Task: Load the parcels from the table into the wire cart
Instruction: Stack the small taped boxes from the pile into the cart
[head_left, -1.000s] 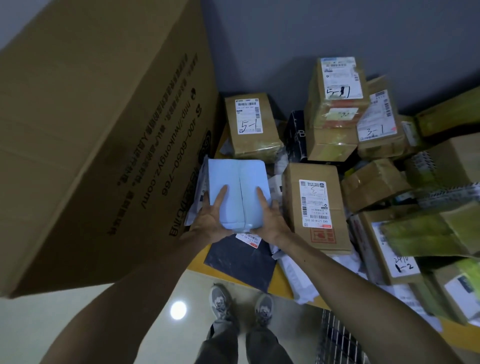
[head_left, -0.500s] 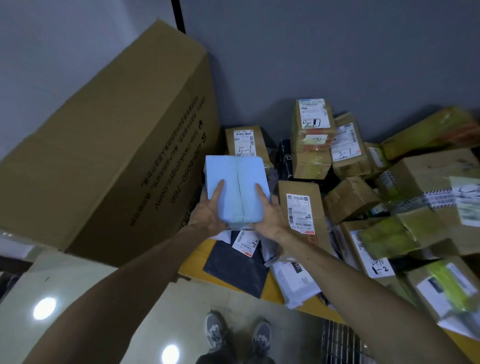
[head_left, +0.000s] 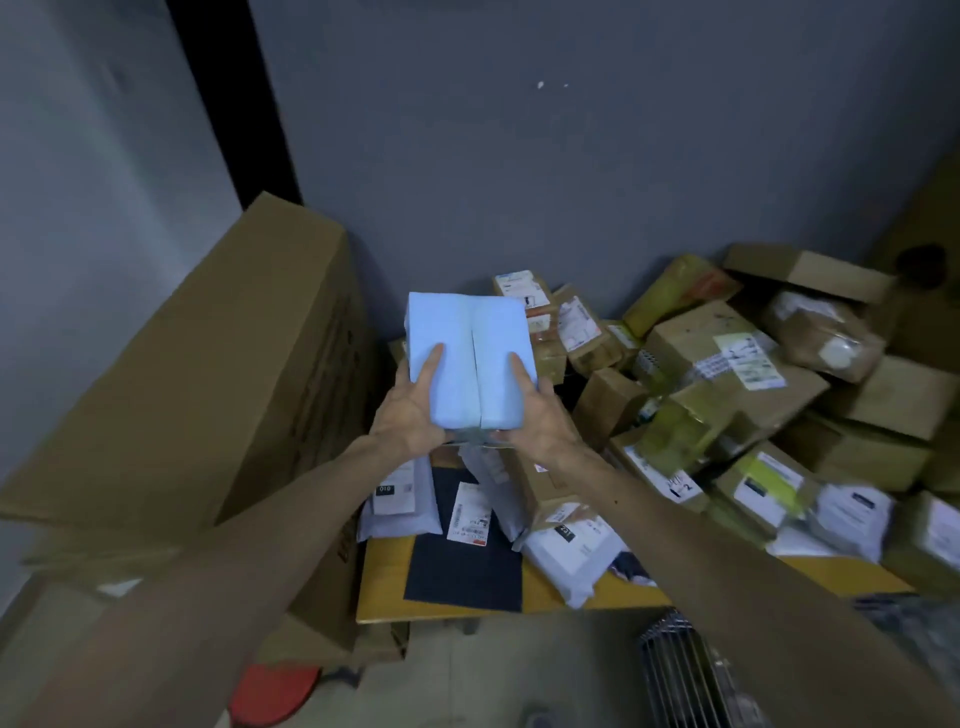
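A light blue parcel (head_left: 470, 358) with a seam down its middle is held up above the yellow table (head_left: 384, 603). My left hand (head_left: 410, 410) grips its left side, thumb on top. My right hand (head_left: 540, 415) grips its right side the same way. Below lie flat mailers: a dark one (head_left: 467, 566) and white ones (head_left: 566, 556). Several brown cardboard parcels (head_left: 727, 374) are piled on the table toward the wall. Part of the wire cart (head_left: 680, 670) shows at the lower right, under my right forearm.
A very large cardboard box (head_left: 208, 374) leans at the left beside the table. A grey wall stands behind the pile. A red object (head_left: 275, 693) lies on the floor at the lower left.
Both hands have lifted the blue parcel higher off the pile. The view has tilted up and back, showing more wall, the table's front edge and the cart.
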